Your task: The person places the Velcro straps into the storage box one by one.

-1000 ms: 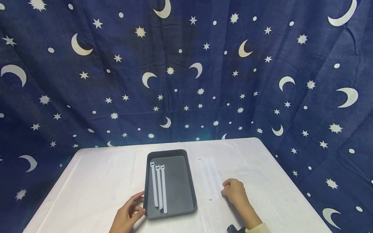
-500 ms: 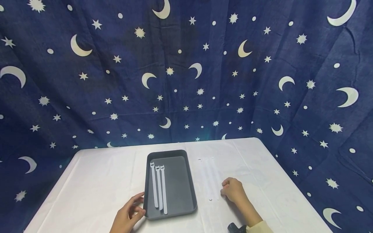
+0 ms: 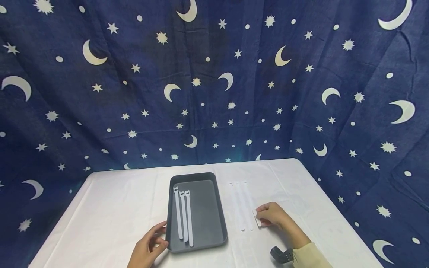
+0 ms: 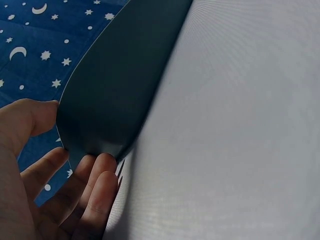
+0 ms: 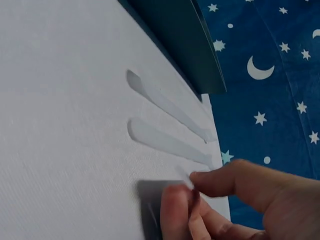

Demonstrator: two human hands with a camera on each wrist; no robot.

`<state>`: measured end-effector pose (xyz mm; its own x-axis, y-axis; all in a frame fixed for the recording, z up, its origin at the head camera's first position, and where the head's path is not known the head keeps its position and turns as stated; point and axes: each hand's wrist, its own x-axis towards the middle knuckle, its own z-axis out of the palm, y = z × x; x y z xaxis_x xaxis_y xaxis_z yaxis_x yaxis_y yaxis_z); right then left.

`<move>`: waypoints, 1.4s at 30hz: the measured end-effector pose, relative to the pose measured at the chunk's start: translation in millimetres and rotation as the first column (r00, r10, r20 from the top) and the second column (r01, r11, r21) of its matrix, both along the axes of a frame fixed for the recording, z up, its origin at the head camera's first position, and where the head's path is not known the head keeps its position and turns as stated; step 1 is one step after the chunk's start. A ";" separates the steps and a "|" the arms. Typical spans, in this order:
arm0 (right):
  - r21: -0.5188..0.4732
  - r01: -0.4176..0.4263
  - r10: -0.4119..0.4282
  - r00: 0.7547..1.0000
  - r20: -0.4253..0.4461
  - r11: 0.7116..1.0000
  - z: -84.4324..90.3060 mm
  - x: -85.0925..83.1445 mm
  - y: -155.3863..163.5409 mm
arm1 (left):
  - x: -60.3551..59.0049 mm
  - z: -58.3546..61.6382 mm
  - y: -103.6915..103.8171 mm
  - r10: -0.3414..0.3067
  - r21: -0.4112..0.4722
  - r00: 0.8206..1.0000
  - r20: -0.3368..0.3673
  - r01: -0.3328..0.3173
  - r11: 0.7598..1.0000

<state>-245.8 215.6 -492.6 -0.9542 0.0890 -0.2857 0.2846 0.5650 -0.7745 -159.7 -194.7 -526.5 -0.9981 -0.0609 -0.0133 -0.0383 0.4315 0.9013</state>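
My left hand (image 3: pixel 147 245) rests its thumb and fingertips against the outside wall of a dark grey tray (image 3: pixel 220 212) near the tray's front left corner. In the left wrist view, the fingers (image 4: pixel 102 195) lie loosely bent along that wall. Three white hook-and-loop cable ties (image 3: pixel 189 219), with slotted heads toward the back, lie lengthwise in the tray's left half. To its right, my right hand (image 3: pixel 273 215) pinches another white cable tie (image 3: pixel 257 221) near its front end, which is lifted. Two more flat cable ties (image 5: pixel 165 142) lie beside it on the white cloth.
A white-clothed table (image 3: pixel 127 201) carries everything. Behind and to the right hangs a dark blue curtain (image 3: pixel 214 93) with moons and stars. A black wrist device (image 3: pixel 281 255) sits at my right sleeve (image 3: pixel 310 257).
The right hand has turned slightly and moved a little right, now pinching a cable tie whose front end has come up into view. The left hand and tray have stayed put.
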 end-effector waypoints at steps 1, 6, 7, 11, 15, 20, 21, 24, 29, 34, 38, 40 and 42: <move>-0.029 0.000 0.001 1.000 0.023 1.000 1.2 -0.6 1.5 | 0.0 0.2 0.3 0.001 0.003 1.000 0.000 -0.001 1.000; -0.109 -0.002 0.013 0.995 0.096 0.994 4.1 -3.8 6.8 | -0.5 0.5 0.9 0.000 0.014 1.000 0.005 0.000 1.000; -0.119 -0.005 0.017 0.994 0.106 0.993 4.0 -4.7 7.6 | -0.8 0.5 0.9 0.000 0.016 1.000 0.008 0.000 1.000; -0.200 0.008 0.021 0.990 0.142 0.980 3.2 -7.6 11.3 | -1.3 0.1 0.8 0.001 0.009 1.000 0.015 -0.001 1.000; -0.286 0.003 0.045 0.986 0.162 0.958 3.3 -9.1 16.6 | -1.5 -0.8 0.9 0.005 0.002 1.000 0.006 -0.005 1.000; -0.400 -0.021 0.099 0.979 0.176 0.916 8.6 -9.4 24.8 | -1.6 -1.4 1.4 0.009 -0.011 1.000 -0.002 -0.009 1.000; -0.420 -0.027 0.110 0.978 0.176 0.907 10.2 -9.8 26.5 | -1.6 -1.4 1.5 0.010 -0.013 1.000 -0.003 -0.010 1.000; -0.455 -0.042 0.134 0.976 0.170 0.889 15.3 -10.7 30.2 | -1.0 -1.7 1.2 0.009 -0.014 1.000 -0.012 -0.009 1.000; -0.488 -0.073 0.170 0.973 0.157 0.870 24.2 -11.6 33.5 | -0.1 -2.2 1.0 -0.002 -0.018 1.000 -0.017 0.002 1.000; -0.516 -0.115 0.213 0.968 0.135 0.849 31.0 -12.2 35.1 | 0.3 -2.0 0.9 -0.004 -0.014 1.000 -0.015 0.004 1.000; -0.521 -0.151 0.242 0.964 0.111 0.840 34.7 -11.8 35.3 | 0.9 -1.6 0.5 0.001 -0.009 1.000 -0.019 -0.001 1.000; -0.527 -0.158 0.247 0.964 0.103 0.835 36.0 -11.0 34.7 | 1.0 -1.5 0.6 0.003 -0.010 1.000 -0.021 -0.003 1.000; -0.534 -0.162 0.252 0.963 0.099 0.830 37.1 -9.5 33.7 | 0.7 -1.4 1.0 0.004 -0.005 1.000 -0.020 -0.004 1.000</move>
